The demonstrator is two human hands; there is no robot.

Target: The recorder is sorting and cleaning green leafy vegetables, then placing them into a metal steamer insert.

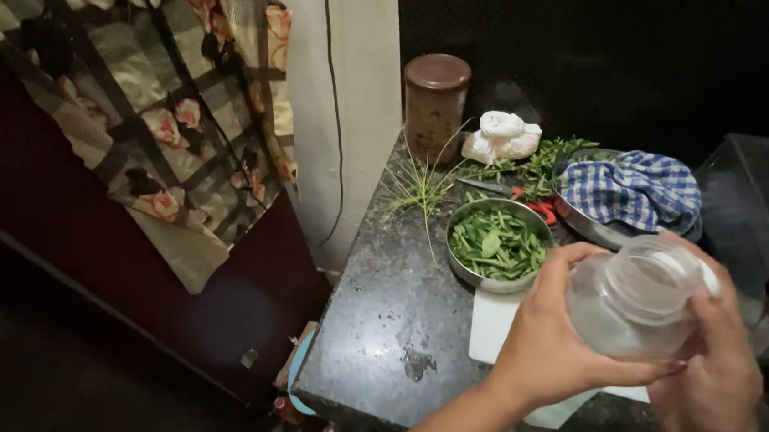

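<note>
My left hand (547, 334) cups the side and bottom of a clear plastic jar (632, 299), which is tilted with its open mouth facing up and away. My right hand (717, 379) grips the same jar from the right, fingers wrapped over its rim. The jar hangs above a white cutting board (493, 325) at the counter's front. Just beyond it a steel bowl (459, 249) full of green leaves (497, 245) rests on the dark stone counter (394, 326).
A brown-lidded jar (434, 106) stands at the back by the wall, beside a white cloth bundle (500, 136) and leafy stems (423, 187). A blue checked cloth (635, 190) lies in a steel plate. Red-handled scissors (532, 203) lie behind the bowl. A floral curtain (165, 98) hangs at left.
</note>
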